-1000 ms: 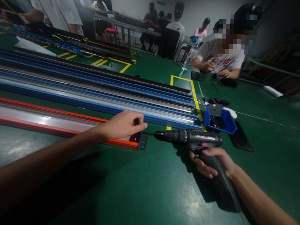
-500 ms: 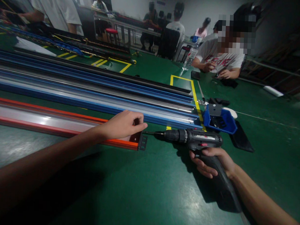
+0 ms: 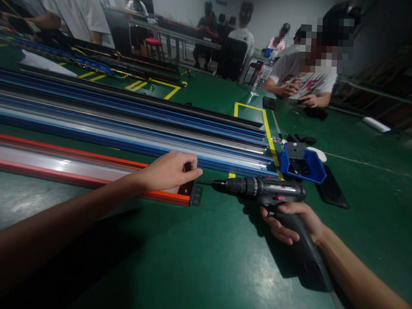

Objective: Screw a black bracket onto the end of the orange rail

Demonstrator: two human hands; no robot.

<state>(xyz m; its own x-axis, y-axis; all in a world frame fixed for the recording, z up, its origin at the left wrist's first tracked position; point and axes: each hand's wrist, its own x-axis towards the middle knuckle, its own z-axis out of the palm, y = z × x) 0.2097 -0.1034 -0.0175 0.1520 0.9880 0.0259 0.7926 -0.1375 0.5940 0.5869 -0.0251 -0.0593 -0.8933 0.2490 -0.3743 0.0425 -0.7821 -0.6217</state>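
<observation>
An orange-edged metal channel (image 3: 65,164) lies along the table with a black end cap (image 3: 196,196) at its right end. My left hand (image 3: 169,171) rests over that end, its fingers curled down at the end cap and partly hidden. My right hand (image 3: 291,224) is wrapped round the handle of a black power drill (image 3: 276,189), which lies level and points left. The drill's long thin bit (image 3: 211,182) reaches to the end cap, just below my left thumb. Whether the tip sits in a screw cannot be made out.
Several blue and black channels (image 3: 192,147) lie behind the orange one. A blue bin (image 3: 303,165) with black parts stands beyond the drill, next to a dark flat object (image 3: 333,189). Farther back are a plastic bottle (image 3: 261,77) and a seated person (image 3: 301,81).
Both hands, the drill and the orange channel stay in place. Across the table, the seated person's hands have shifted slightly.
</observation>
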